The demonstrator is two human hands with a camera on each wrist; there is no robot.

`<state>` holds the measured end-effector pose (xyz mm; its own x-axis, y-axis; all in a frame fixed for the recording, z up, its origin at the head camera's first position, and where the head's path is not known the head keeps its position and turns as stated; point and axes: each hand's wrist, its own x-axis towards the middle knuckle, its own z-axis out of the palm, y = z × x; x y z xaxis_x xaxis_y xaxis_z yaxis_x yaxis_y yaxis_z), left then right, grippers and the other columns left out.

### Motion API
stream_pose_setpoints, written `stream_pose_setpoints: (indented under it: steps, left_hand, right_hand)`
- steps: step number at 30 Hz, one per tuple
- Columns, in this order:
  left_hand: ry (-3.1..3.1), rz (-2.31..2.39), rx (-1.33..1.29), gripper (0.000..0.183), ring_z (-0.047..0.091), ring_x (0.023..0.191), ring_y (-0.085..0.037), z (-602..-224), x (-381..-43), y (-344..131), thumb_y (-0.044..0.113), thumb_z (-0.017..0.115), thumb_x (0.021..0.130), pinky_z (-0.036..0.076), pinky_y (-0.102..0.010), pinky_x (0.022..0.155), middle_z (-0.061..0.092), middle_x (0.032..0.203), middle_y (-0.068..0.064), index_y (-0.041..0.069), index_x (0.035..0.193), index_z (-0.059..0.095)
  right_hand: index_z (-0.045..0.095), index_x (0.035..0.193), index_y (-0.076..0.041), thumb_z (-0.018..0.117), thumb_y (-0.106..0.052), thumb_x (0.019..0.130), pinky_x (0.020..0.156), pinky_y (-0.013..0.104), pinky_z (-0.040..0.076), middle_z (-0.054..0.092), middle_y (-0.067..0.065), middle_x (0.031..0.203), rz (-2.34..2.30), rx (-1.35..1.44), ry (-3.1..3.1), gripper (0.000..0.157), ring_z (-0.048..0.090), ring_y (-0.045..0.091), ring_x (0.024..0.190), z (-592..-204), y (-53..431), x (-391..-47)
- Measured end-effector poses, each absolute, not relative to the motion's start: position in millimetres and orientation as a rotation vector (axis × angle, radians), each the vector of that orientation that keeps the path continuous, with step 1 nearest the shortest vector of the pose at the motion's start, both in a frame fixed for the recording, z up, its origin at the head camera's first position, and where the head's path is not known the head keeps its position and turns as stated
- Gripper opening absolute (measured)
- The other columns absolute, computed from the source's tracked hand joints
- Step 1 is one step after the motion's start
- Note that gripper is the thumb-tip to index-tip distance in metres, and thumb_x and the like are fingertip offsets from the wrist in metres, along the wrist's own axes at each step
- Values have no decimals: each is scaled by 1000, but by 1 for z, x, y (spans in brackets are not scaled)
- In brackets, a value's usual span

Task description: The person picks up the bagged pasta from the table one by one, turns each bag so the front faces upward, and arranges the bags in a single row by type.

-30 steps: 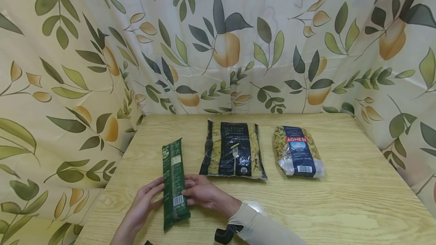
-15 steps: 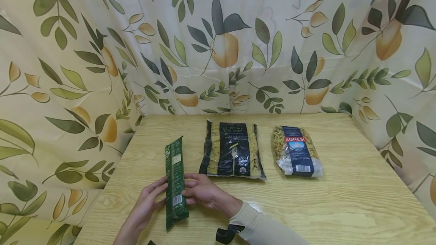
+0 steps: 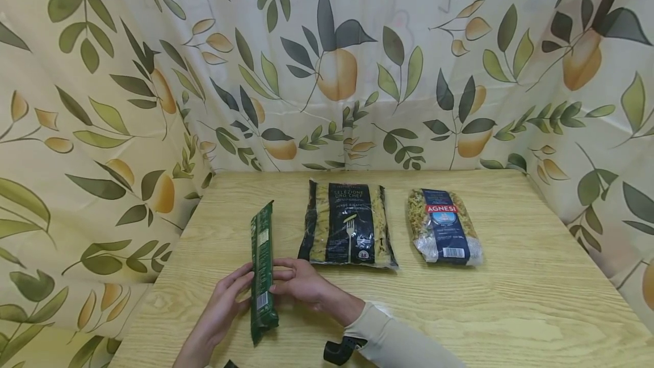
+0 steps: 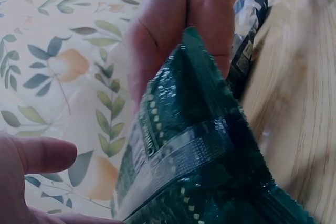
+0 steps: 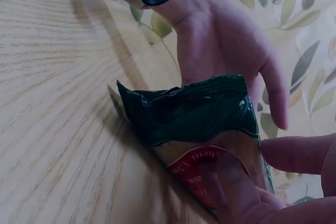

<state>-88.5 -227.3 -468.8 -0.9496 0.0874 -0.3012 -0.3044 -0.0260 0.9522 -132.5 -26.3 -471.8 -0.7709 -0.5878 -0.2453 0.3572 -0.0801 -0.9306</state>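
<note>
A long green spaghetti packet (image 3: 263,277) stands tilted on its narrow side between both hands in the head view. Its red label and green crimped end (image 5: 194,108) show in the right wrist view, its seam in the left wrist view. My right hand (image 3: 306,285) pinches the packet from the right, thumb at its edge and fingers on the label side. On the other side, my left hand (image 3: 225,300) touches it with extended fingers; its thumb (image 4: 50,156) stands apart from the wrapper. The packet partly hides the fingers of both hands.
A black-and-clear bag of penne (image 3: 349,226) lies beyond my right hand. Further right is a blue Agnesi pasta bag (image 3: 445,229). All are on a pale wooden table (image 3: 485,311), with a leaf-and-fruit patterned curtain (image 3: 327,129) along its back and sides.
The packet has turned between the hands, showing less of its broad printed face in the head view. It and the left hand have shifted slightly right; the two pasta bags remain in place.
</note>
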Motion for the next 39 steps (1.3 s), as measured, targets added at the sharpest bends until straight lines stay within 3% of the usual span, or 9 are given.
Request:
stream_pose_setpoints:
  steps: [5,16,25,33,39]
  left_hand:
    - [1974,2060,-263,67,19,155,-53,-470,-89,-227,28,47,108,24,-77,117,20,168,-31,-10,158,24]
    - [1983,2076,-261,70,23,154,-52,-469,-87,-229,27,46,108,32,-73,117,17,168,-30,-9,161,16]
    - [1979,2086,-279,73,26,153,-52,-471,-86,-231,27,44,108,31,-74,118,24,164,-33,-8,162,9]
    - [1984,2088,-308,76,28,152,-50,-471,-85,-232,29,46,108,29,-72,120,26,164,-34,-8,162,7]
    - [2000,2075,-329,77,31,152,-47,-472,-85,-232,32,46,108,28,-73,120,31,162,-34,-8,162,8]
  right_hand:
    - [43,153,1,65,6,94,98,35,60,62,25,142,-1874,-279,1586,63,67,36,125,-469,-28,-131]
    - [39,155,3,63,5,97,106,50,56,59,27,145,-1882,-307,1548,64,67,38,124,-464,-33,-129]
    - [48,150,0,65,1,97,107,44,55,60,24,145,-1844,-322,1640,56,63,35,131,-462,-38,-125]
    - [50,149,0,65,0,96,111,51,51,59,24,146,-1823,-357,1668,54,60,38,134,-464,-43,-123]
    - [57,145,-7,65,-4,98,111,59,48,63,18,144,-1777,-353,1709,47,63,37,131,-465,-46,-123]
